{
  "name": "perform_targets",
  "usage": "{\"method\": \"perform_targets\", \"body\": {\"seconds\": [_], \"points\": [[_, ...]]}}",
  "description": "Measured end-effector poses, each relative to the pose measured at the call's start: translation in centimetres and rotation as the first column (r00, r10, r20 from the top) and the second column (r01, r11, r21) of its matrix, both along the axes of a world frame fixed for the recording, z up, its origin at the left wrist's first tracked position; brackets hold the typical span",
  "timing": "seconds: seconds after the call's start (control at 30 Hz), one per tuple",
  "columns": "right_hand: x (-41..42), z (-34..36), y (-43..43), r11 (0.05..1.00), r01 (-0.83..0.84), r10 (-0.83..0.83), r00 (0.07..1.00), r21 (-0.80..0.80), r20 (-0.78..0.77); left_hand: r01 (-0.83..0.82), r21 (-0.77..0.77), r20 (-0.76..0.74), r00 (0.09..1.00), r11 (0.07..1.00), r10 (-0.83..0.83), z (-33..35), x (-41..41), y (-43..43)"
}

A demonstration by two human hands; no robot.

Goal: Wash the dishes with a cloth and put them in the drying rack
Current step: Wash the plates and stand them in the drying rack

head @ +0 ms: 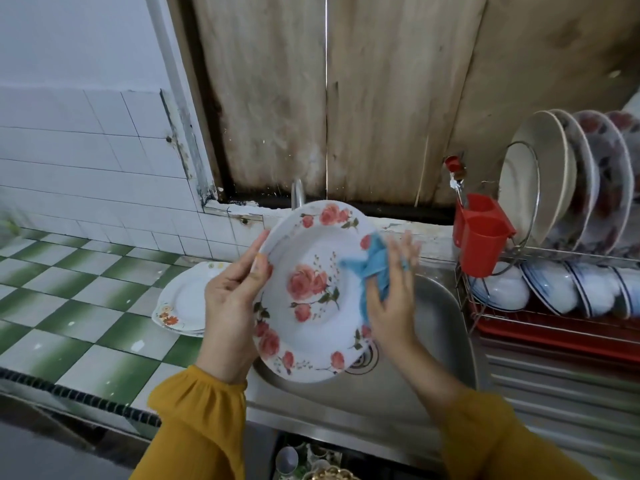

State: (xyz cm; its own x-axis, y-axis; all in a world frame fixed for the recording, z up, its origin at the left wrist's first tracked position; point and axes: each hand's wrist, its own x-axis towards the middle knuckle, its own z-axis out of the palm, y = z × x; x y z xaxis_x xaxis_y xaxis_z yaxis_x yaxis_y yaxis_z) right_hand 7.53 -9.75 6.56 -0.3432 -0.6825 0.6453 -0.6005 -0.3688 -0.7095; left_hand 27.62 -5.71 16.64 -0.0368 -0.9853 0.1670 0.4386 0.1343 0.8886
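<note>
A white plate with red roses (308,289) is tilted up over the steel sink (440,317). My left hand (230,306) grips its left rim, thumb on the face. My right hand (393,292) presses a blue cloth (372,268) flat against the plate's right side, fingers spread and nearly straight. The wire drying rack (491,306) stands to the right with several plates upright on top and bowls below.
A small stack of white plates (183,303) lies on the green and white tiled counter left of the sink. A red cutlery holder (483,233) hangs on the rack's left end. A tap (297,194) rises behind the held plate. Wooden boards back the sink.
</note>
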Motion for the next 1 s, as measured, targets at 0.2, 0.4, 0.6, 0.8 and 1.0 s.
{"method": "perform_targets", "body": {"seconds": [0.2, 0.4, 0.6, 0.8, 1.0], "points": [[3.9, 5.3, -1.2, 0.96, -0.085, 0.054, 0.991, -0.268, -0.123, 0.037, -0.093, 0.137, 0.99, 0.995, -0.024, -0.3, -2.3, 0.9], [6.0, 6.5, -0.5, 0.981, -0.047, 0.077, 0.984, -0.187, 0.158, 0.042, -0.161, 0.169, 0.985, 0.986, -0.014, 0.2, -2.1, 0.3], [6.5, -1.9, 3.1, 0.994, -0.102, 0.106, 0.939, 0.029, -0.326, 0.07, -0.17, 0.072, 0.996, 0.983, -0.058, 1.6, -0.7, -0.5], [2.6, 1.2, -1.1, 0.987, 0.118, -0.158, 0.788, 0.106, 0.595, 0.085, -0.191, 0.106, 0.992, 0.978, -0.065, 0.4, -1.0, 0.1], [-0.3, 4.0, -3.3, 0.979, -0.136, -0.148, 0.054, 0.154, 0.987, -0.158, -0.364, 0.204, 0.948, 0.918, 0.244, 0.0, -1.7, 0.3]]}}
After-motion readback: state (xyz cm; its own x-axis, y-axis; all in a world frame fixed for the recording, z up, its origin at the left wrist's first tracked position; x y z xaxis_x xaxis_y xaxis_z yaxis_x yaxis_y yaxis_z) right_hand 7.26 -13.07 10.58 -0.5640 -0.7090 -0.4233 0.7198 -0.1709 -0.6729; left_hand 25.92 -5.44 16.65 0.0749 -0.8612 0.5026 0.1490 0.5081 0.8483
